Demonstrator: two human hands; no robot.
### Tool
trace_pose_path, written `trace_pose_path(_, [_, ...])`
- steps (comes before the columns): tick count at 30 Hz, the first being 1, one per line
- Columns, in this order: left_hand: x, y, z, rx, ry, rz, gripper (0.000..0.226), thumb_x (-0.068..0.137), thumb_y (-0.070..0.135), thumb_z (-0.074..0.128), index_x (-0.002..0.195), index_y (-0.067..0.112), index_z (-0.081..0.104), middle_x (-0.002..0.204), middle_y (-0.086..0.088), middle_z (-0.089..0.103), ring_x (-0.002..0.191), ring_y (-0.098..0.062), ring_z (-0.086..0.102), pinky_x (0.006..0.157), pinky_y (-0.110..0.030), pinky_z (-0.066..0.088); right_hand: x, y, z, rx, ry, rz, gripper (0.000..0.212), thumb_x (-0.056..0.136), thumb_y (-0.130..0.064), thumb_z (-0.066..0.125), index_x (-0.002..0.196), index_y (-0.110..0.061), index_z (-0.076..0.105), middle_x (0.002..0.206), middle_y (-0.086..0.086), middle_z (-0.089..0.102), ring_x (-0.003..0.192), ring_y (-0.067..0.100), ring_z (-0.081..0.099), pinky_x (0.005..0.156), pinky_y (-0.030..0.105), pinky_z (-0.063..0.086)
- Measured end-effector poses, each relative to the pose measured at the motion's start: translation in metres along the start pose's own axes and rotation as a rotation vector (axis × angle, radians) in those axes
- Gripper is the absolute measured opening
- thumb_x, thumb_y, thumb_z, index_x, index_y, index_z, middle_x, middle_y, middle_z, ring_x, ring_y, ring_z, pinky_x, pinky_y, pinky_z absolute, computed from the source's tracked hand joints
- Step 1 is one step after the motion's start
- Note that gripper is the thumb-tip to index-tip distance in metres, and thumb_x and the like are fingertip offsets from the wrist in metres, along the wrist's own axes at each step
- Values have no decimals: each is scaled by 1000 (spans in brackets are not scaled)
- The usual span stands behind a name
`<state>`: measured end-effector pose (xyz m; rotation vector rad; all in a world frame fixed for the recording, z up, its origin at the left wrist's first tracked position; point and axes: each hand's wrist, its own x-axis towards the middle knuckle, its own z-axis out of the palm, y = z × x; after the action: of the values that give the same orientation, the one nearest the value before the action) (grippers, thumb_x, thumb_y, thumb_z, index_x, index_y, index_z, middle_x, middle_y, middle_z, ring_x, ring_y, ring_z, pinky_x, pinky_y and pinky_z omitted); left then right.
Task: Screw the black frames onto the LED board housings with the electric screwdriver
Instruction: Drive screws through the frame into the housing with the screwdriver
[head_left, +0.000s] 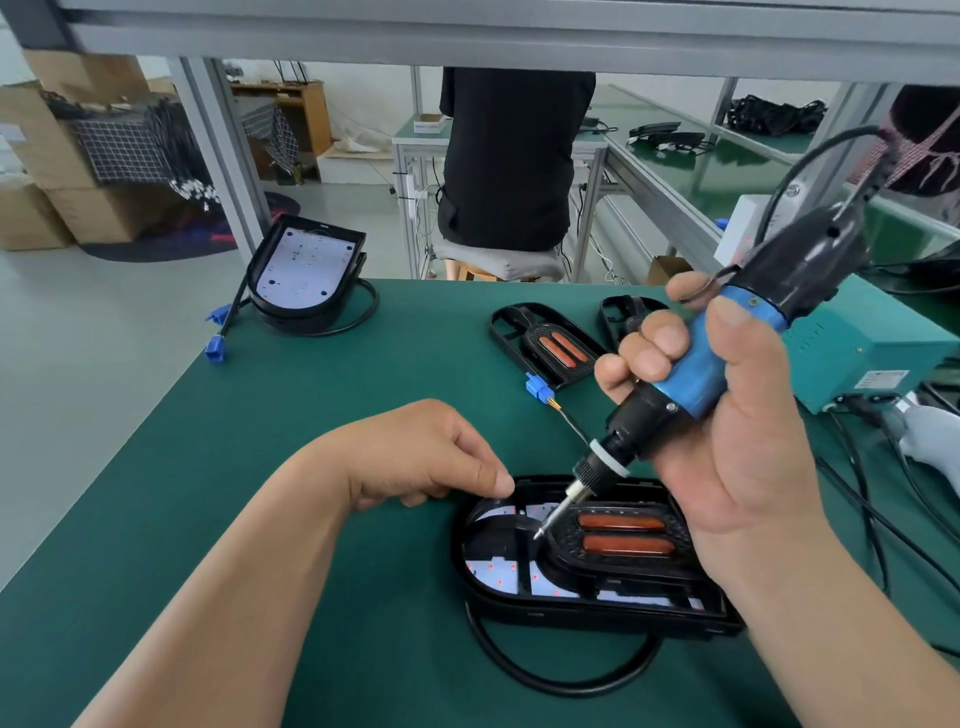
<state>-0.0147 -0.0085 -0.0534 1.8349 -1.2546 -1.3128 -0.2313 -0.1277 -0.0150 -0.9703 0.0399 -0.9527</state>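
Green bench mat (291, 519) carried 1 LED board housing (519, 605) near me, long axis left-right, black frame (613, 569) seated inside. My right hand (737, 436) gripped the electric screwdriver (696, 364), tilted, bit pointing down-left onto the frame. My left hand (415, 457) curled at the housing's rim; grip undeterminable. Power box (852, 338) label was unreadable.

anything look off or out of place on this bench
Nothing looks damaged or spilled. The one oddity: at the far left corner of the table an LED board housing lies tilted on another, close to the edge, and its blue connectors hang over the side.
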Motion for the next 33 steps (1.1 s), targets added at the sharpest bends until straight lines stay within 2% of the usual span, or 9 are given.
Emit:
trace_pose_path(3, [0, 0, 2, 27, 18, 10, 14, 88, 26, 84, 95, 14, 83, 55, 10, 49, 50, -9, 32, 45, -20, 22, -5, 3, 5, -28, -67, 30, 15, 100, -22, 52, 113, -16, 56, 77, -3, 50, 66, 13, 51, 78, 34, 53])
trace_pose_path(7, [-1, 2, 3, 55, 34, 15, 12, 89, 25, 82, 96, 15, 84, 55, 7, 46, 49, -10, 33, 46, -21, 22, -8, 7, 7, -33, -174, 53, 27, 91, -23, 68, 113, -15, 56, 77, -3, 51, 65, 14, 52, 79, 36, 51])
trace_pose_path(10, [-2, 3, 3, 74, 37, 19, 10, 89, 26, 81, 95, 18, 84, 58, 3, 43, 51, -12, 32, 46, -22, 21, -10, 9, 8, -38, -238, 64, 43, 86, -36, 82, 114, -15, 56, 78, -3, 52, 65, 14, 52, 80, 37, 51])
trace_pose_path(15, [-2, 5, 4, 115, 38, 36, 9, 90, 27, 81, 94, 21, 84, 57, 4, 43, 51, -12, 32, 47, -24, 22, -11, 13, 10, -63, -267, 74, 44, 85, -38, 83, 114, -15, 59, 78, -3, 54, 65, 15, 53, 80, 38, 52])
trace_pose_path(24, [-2, 7, 6, 130, 31, 70, 12, 86, 34, 80, 90, 23, 83, 68, -7, 46, 60, -20, 33, 50, -28, 23, -12, 16, 9, -88, -298, 74, 46, 88, -39, 82, 118, -13, 57, 80, -1, 55, 66, 17, 54, 82, 41, 50])
trace_pose_path(29, [-1, 11, 10, 227, 90, 87, 15, 86, 35, 83, 78, 23, 79, 61, 9, 53, 58, -12, 41, 53, -24, 32, -14, 17, 10, -100, -359, 89, 45, 89, -41, 81, 118, -15, 59, 80, -2, 56, 66, 18, 54, 81, 43, 49])
trace_pose_path(33, [-1, 12, 12, 236, 101, 84, 22, 86, 33, 85, 69, 25, 74, 56, 14, 49, 52, -7, 39, 51, -19, 31, -14, 17, 9, -56, -378, 129, 44, 89, -39, 82, 117, -15, 59, 80, -1, 56, 65, 17, 55, 80, 42, 50])
